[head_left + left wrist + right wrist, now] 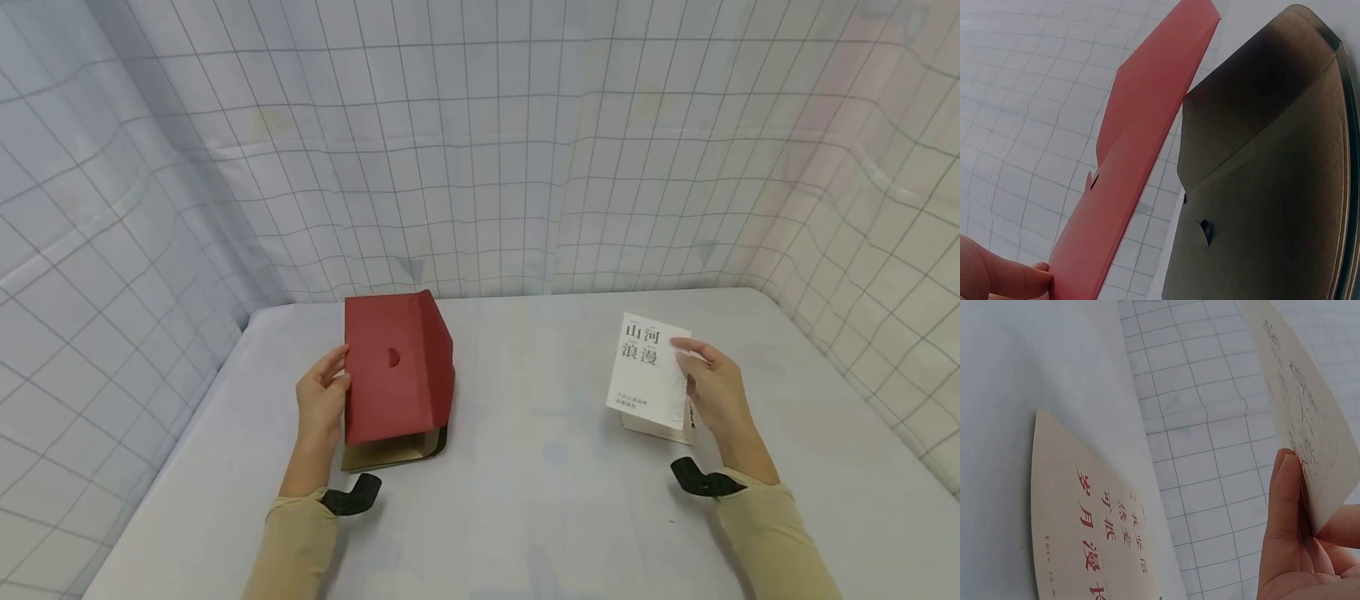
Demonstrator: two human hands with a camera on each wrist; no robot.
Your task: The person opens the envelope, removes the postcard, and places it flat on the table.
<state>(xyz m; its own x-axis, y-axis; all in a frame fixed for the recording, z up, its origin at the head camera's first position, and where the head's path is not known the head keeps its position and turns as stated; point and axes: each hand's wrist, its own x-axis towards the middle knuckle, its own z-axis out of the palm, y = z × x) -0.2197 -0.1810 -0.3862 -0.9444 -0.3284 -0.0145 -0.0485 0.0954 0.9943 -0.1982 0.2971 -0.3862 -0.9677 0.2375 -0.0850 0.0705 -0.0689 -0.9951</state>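
Note:
My left hand [322, 396] pinches the left edge of a red envelope [384, 392], its flap [435, 358] folded out to the right. The envelope is raised above a gold-brown envelope [1260, 187] that lies on the table with a dark edge showing beneath it. My right hand [716, 387] pinches a white card [647, 375] with large black characters between thumb and fingers. In the right wrist view its back [1310, 419] carries fine handwriting-like lines. Under the raised card, a cream card [1085, 519] with red characters rests on the table.
A white cloth covers the table [540, 500]. White grid-patterned curtains [510, 167] enclose the back and both sides. A black wrist mount [352, 496] sits on the left sleeve, another black mount [705, 479] on the right.

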